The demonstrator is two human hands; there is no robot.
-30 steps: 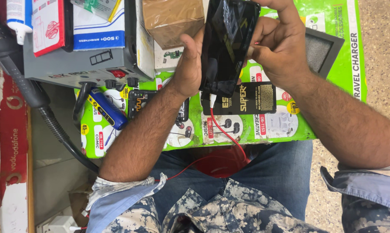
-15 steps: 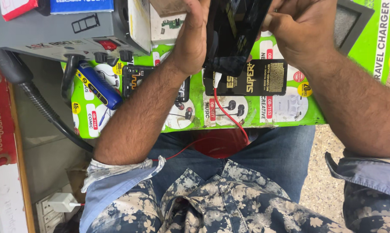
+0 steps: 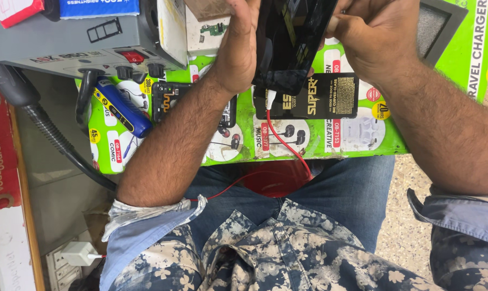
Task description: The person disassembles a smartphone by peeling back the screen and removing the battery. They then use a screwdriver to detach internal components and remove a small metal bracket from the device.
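Both hands grip 1 black smartphone (image 3: pixel 290 46) upright above the green desk (image 3: pixel 395 134): left hand (image 3: pixel 241 46) braces its edge, right hand (image 3: pixel 370 37) curls around the opposite side, keeping slack in the plugged red cable (image 3: pixel 287 148).
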